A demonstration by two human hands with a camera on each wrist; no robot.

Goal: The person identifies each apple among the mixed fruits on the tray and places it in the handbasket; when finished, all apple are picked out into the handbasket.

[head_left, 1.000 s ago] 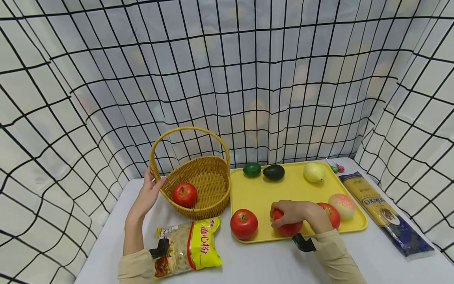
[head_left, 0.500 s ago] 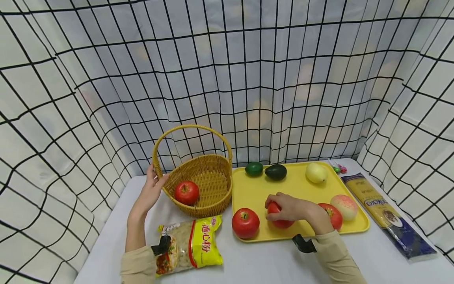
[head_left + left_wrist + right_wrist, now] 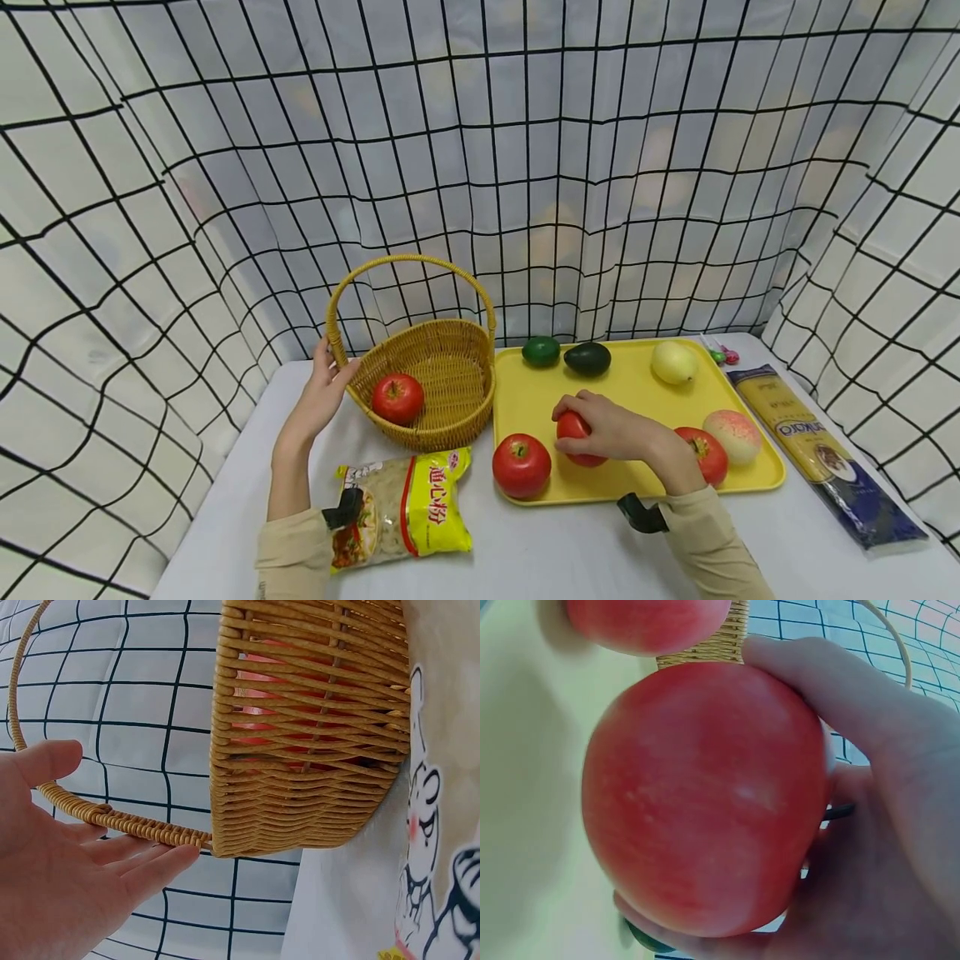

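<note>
My right hand [image 3: 615, 427] grips a red apple [image 3: 705, 802] over the front part of the yellow tray [image 3: 630, 400]. Its thumb and fingers curl round the apple's sides, and in the right wrist view the apple looks raised off the tray. At the left, my left hand [image 3: 318, 400] touches the handle [image 3: 127, 823] of a wicker basket [image 3: 450, 367]. The fingers lie nearly straight behind the handle, the thumb apart from them. One red apple [image 3: 397, 398] lies in the basket. Another apple [image 3: 522, 465] sits at the tray's front left corner.
On the tray are two dark green avocados [image 3: 587, 358], a yellow lemon [image 3: 673, 362], a peach [image 3: 732, 436] and a further red apple [image 3: 705, 454]. A bag of pasta [image 3: 405, 508] lies before the basket. A long pasta packet [image 3: 825, 454] and wrapped candies [image 3: 723, 355] lie right; netted curtains stand behind.
My right hand has lifted the apple from the tray and moved it left and away from me. The left hand stays at the basket handle. The whole head view has shifted slightly.
</note>
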